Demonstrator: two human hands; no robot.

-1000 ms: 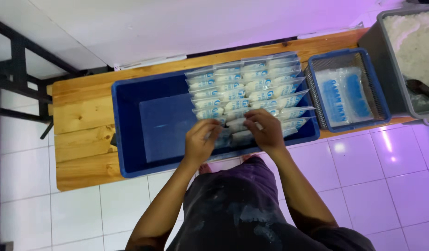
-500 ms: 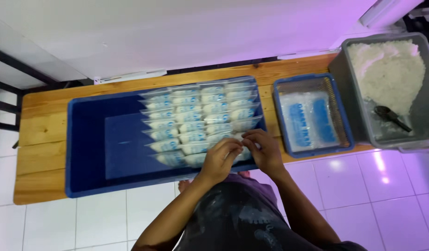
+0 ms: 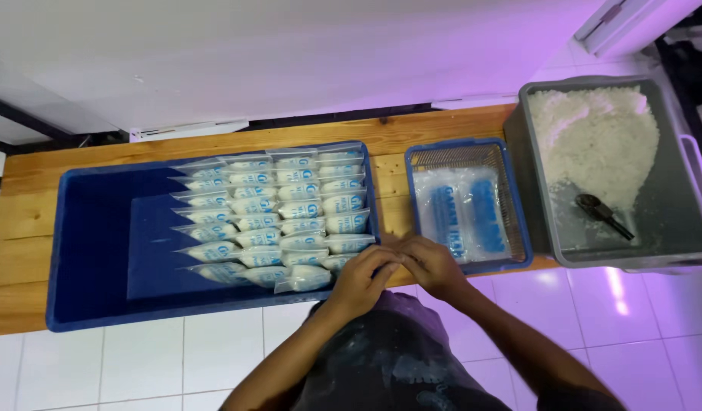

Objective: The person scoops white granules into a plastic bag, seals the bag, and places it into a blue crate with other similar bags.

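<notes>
Hands have pulled back from the packet rows: left hand [image 3: 364,275] and right hand [image 3: 431,265] now meet, fingers curled together and seemingly empty, at the front edge of the bench [image 3: 31,228], just beside the big blue tray's [image 3: 92,251] near right corner, where the filled packets [image 3: 279,217] lie in rows.

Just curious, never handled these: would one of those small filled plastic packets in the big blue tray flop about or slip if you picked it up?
Probably floppy: each filled packet is thin clear plastic around loose white grains. It looks plump, so likely weighty for its size. The glossy film may be slippery.
</notes>
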